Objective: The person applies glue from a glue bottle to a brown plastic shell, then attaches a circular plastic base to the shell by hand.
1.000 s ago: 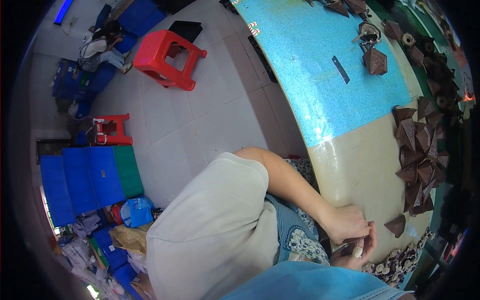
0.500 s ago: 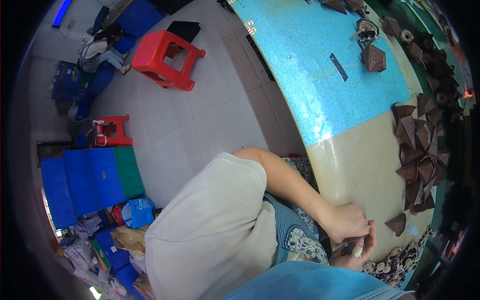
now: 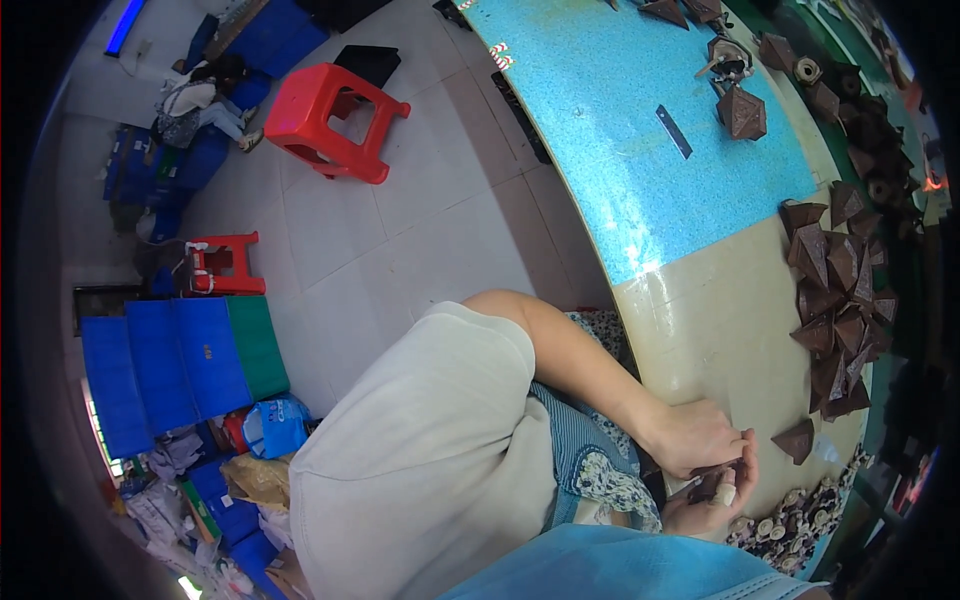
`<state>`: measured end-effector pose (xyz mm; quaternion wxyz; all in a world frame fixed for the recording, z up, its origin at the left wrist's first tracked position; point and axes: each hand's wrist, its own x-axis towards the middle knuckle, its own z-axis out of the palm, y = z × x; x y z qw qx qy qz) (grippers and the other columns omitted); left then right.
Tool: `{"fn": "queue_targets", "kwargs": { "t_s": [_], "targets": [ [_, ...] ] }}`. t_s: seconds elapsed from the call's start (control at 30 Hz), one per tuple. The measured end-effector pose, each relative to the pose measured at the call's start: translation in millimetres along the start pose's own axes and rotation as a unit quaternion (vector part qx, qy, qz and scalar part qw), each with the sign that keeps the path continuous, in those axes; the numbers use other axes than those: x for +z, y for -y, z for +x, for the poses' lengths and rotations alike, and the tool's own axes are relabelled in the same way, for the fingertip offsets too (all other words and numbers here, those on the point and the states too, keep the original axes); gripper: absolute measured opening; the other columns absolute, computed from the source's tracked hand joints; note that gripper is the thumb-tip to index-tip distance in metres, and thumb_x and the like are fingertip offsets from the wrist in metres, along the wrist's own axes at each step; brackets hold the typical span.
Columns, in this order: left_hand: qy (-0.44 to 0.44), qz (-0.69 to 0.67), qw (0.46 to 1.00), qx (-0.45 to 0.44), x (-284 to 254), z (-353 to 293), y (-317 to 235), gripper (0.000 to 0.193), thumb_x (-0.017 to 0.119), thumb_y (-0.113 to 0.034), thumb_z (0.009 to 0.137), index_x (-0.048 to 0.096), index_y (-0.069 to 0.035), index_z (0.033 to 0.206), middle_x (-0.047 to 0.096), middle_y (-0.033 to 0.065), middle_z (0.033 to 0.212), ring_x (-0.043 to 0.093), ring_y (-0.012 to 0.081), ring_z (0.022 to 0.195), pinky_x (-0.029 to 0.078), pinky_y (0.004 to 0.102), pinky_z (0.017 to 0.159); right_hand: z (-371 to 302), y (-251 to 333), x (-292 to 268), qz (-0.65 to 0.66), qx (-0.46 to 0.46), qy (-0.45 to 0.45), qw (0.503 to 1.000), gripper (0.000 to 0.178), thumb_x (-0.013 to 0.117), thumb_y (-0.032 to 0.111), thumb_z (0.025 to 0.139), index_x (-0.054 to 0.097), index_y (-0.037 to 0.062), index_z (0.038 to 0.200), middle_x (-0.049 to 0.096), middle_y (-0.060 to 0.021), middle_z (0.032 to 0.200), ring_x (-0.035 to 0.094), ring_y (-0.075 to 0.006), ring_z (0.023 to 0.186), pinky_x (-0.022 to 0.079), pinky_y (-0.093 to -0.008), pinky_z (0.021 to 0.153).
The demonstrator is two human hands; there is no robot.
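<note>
At the near table edge, my two hands are close together around a small dark brown piece (image 3: 706, 486). My left hand (image 3: 690, 437) is closed, its back turned up and its fingertips hidden; a thin pale sliver shows beneath it, too small to name. Below it, my right hand (image 3: 705, 515) has its fingers curled round the brown piece, with a pale wrap (image 3: 725, 493) on one digit. Just beyond the hands lies a single brown triangular piece (image 3: 795, 441). A pile of similar faceted brown pieces (image 3: 838, 300) is farther along the table.
Small brown and cream parts (image 3: 790, 525) are heaped beside my right hand. On the blue mat (image 3: 640, 180) lie a dark flat strip (image 3: 674, 132) and a faceted brown assembly (image 3: 741, 112). Red stools (image 3: 335, 120) and blue bins (image 3: 180, 360) stand left; another person (image 3: 205, 105) sits far off.
My hands have shifted slightly, and more of the brown piece shows between them. The table and its contents have moved a little in the picture with the view.
</note>
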<state>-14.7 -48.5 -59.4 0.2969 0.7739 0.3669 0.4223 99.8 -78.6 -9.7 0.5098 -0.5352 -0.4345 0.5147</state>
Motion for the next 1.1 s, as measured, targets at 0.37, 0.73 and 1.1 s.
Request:
{"fn": "queue_targets", "kwargs": {
  "t_s": [0.37,0.73,1.1],
  "targets": [
    [-0.046,0.005,0.999,0.015,3.5,8.2,-15.7,0.035,0.066,-0.015,0.064,0.051,-0.004,0.094,0.058,0.0126,0.08,0.061,0.0316,0.071,0.049,0.0405,0.059,7.2,16.8,-17.0,0.075,0.088,-0.008,0.993,0.057,0.046,0.025,0.085,0.037,0.0,0.136,0.044,-0.0216,0.135,0.052,-0.0272,0.114,0.048,-0.0311,0.088],
    [-0.004,-0.017,0.997,-0.077,-25.0,38.8,-24.1,0.058,0.079,-0.014,0.062,0.05,-0.004,0.111,0.063,0.0146,0.089,0.064,0.0326,0.074,0.051,0.0383,0.063,23.9,41.5,-37.3,-0.186,-0.059,0.071,0.978,0.037,0.067,0.024,0.084,0.052,-0.0024,0.106,0.06,-0.0055,0.082,0.053,-0.0098,0.066,0.044,-0.0226,0.059],
    [0.244,-0.492,0.78,-0.299,-34.7,43.4,-29.1,0.07,0.074,-0.001,0.067,0.039,-0.002,0.128,0.054,0.008,0.112,0.053,0.014,0.104,0.042,0.0287,0.094,27.7,67.9,-74.0,-0.362,-0.226,0.218,0.878,0.032,0.065,0.009,0.079,0.059,0.0074,0.11,0.059,-0.0157,0.11,0.051,-0.0259,0.111,0.044,-0.0323,0.087]
  ]
}}
